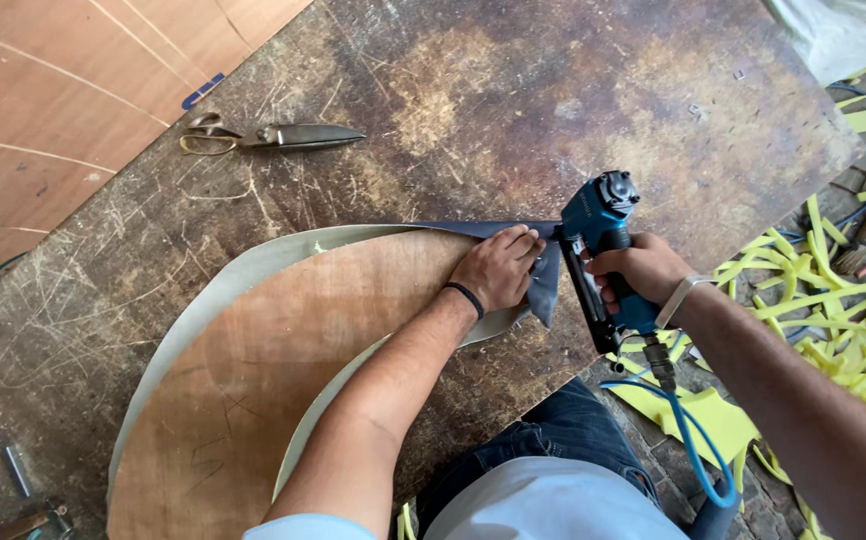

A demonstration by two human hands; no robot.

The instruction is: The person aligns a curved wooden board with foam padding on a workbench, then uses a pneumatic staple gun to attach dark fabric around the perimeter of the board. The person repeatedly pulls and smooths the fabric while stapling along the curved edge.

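A curved plywood panel (283,350) lies on a worn, scratched workbench (513,90), wrapped along its edges in grey-blue leather-like fabric (543,285). My left hand (498,265) presses the fabric down over the panel's pointed tip, fingers curled on the fold. My right hand (643,268) grips a blue pneumatic staple gun (598,240), whose nose sits against the fabric beside my left fingers. A blue air hose (688,430) runs down from the gun's handle.
Large metal shears (273,135) lie at the back left of the bench. Plywood sheets (53,90) sit beyond the bench's left edge. Yellow foam offcuts (833,300) litter the floor at right. A metal tool (28,505) rests at the bottom left corner.
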